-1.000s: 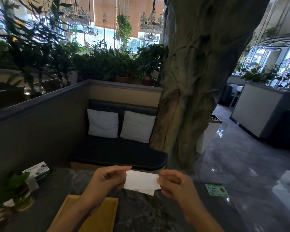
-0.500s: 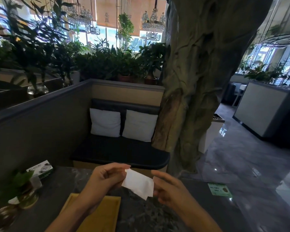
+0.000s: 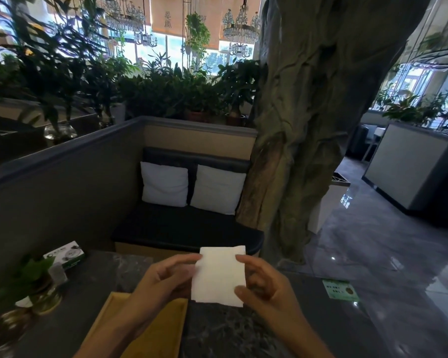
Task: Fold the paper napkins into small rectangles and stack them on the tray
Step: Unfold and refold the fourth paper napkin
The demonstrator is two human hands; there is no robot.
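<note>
A white paper napkin (image 3: pixel 219 276), folded into a tall rectangle, is held upright in the air above the dark marble table (image 3: pixel 243 329). My left hand (image 3: pixel 163 282) pinches its left edge and my right hand (image 3: pixel 267 288) grips its right edge with fingers and thumb. Below my left forearm lies a yellow wooden tray (image 3: pixel 163 329) at the bottom centre; its visible part shows no napkins, and my arm hides some of it.
A green-and-white tissue box (image 3: pixel 65 255) sits at the table's far left by a small potted plant in a glass vase (image 3: pixel 38 290). A green card (image 3: pixel 340 291) lies at the right. Beyond the table are a dark bench with two white cushions and a thick tree trunk.
The napkin was a low, wide strip pinched between both hands. It has turned and now stands as a taller rectangle facing me, with both hands on its side edges.
</note>
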